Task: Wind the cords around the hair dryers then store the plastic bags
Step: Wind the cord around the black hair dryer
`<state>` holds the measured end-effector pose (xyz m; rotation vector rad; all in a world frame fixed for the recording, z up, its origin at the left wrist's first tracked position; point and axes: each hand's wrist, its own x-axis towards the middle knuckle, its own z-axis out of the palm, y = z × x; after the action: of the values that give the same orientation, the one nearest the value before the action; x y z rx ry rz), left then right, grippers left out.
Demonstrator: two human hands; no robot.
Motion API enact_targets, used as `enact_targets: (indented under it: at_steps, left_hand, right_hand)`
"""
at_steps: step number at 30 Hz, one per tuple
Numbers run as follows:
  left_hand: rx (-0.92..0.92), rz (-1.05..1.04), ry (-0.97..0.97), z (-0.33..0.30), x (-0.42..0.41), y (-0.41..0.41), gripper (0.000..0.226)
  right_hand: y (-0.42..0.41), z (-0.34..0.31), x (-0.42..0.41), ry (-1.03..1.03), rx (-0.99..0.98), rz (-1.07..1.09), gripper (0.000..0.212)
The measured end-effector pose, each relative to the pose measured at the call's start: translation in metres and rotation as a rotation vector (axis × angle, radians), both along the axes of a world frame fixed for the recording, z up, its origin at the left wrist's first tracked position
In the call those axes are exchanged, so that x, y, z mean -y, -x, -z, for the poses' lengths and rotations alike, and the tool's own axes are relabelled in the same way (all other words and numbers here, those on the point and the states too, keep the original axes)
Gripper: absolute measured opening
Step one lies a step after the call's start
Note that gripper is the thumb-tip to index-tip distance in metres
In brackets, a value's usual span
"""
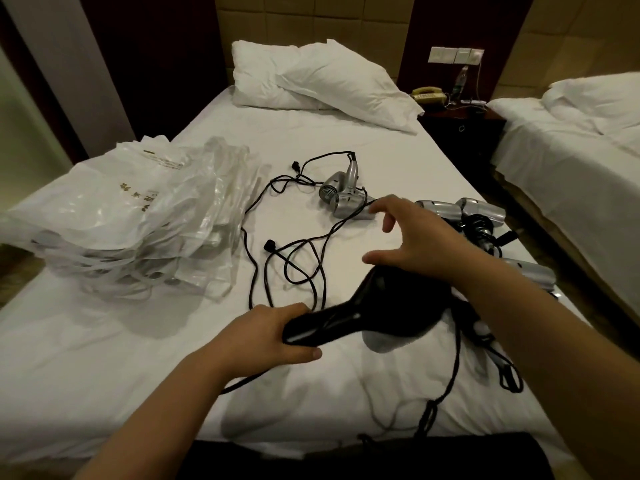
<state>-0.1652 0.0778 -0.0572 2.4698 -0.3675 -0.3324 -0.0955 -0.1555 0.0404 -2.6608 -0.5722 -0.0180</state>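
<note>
Wide bed [138,358] under a white sheet, smooth cotton with soft creases, filling most of the view. Near edge cut off by the frame bottom. Two plump, rumpled white pillows [311,77] at the head, against a padded tan wall. Second bed [571,150] at right, only partly in frame. Dark nightstand [464,126] between the beds, holding a pale telephone [427,93] and a bottle too small to make out.

Heap of plastic bags [131,216] on the bed's left side, thin, crinkly, translucent white, with gold print too blurred to read. Handles trailing toward the near edge.

Black dryer [381,306], glossy hard plastic with a rounded barrel and tapered handle, lifted just above the sheet in the middle foreground. Far end of the barrel hidden behind the right forearm. Left hand [277,337] wrapped firmly around the handle. Right hand [415,237] above the barrel, fingers spread and relaxed, gripping nothing.

Silver dryer [337,197], metallic with a round grille, lying mid-bed beyond the right hand. More silver dryers [478,209] clustered at the bed's right edge, partly hidden by the right arm, count unclear.

Thin black cords [298,258] in loose, tangled loops across the sheet between bags and dryers, unwound. Further loops at right foreground, hard to trace to any dryer.
</note>
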Motion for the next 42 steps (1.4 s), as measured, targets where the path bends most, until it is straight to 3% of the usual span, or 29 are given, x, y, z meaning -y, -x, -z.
enact_targets:
  at_steps: [3,6,8,10,12,16,18,22,26,29,31,37,42]
  left_hand:
    - [-0.002,0.048,0.041,-0.007,-0.005,0.003,0.031]
    - [-0.042,0.05,0.102,-0.008,-0.012,0.006,0.034]
    - [-0.085,0.038,0.152,-0.008,-0.018,0.009,0.031]
    - [-0.138,0.02,0.24,-0.01,-0.022,0.012,0.025]
    - [-0.216,0.002,0.348,-0.013,-0.024,0.015,0.026]
    - [-0.34,0.009,0.466,-0.015,-0.03,0.02,0.032]
    - [-0.415,0.027,0.53,-0.015,-0.033,0.021,0.025]
    - [-0.518,0.034,0.548,-0.02,-0.019,0.015,0.056]
    - [-0.338,-0.011,0.417,-0.033,0.004,0.013,0.044]
    - [-0.13,-0.034,0.28,-0.036,0.014,0.014,0.065]
    - [-0.053,-0.07,0.222,-0.032,0.022,0.012,0.071]
    - [-0.093,-0.254,0.491,-0.01,0.022,0.026,0.064]
    - [-0.078,-0.461,0.842,-0.004,0.01,0.035,0.031]
  right_hand:
    - [-0.005,0.004,0.008,-0.152,-0.36,-0.01,0.037]
    - [-0.003,0.006,0.026,-0.361,-0.609,-0.067,0.035]
    - [0.001,0.012,0.039,-0.45,-0.713,-0.115,0.045]
    - [0.007,0.025,0.047,-0.566,-0.772,-0.163,0.068]
    - [0.014,0.037,0.051,-0.634,-0.752,-0.221,0.074]
    - [0.035,0.033,0.037,-0.565,-0.693,-0.297,0.091]
    - [0.041,0.035,0.032,-0.629,-0.647,-0.282,0.087]
    - [0.041,0.042,0.024,-0.823,-0.527,-0.218,0.092]
    - [0.036,0.055,0.02,-0.965,-0.537,-0.131,0.089]
    - [0.028,0.066,0.019,-1.079,-0.588,-0.009,0.057]
    - [0.023,0.074,0.014,-1.105,-0.655,0.098,0.049]
    - [0.015,0.093,0.025,-1.039,-0.863,0.137,0.058]
    - [0.037,0.131,0.045,-0.962,-0.964,0.209,0.028]
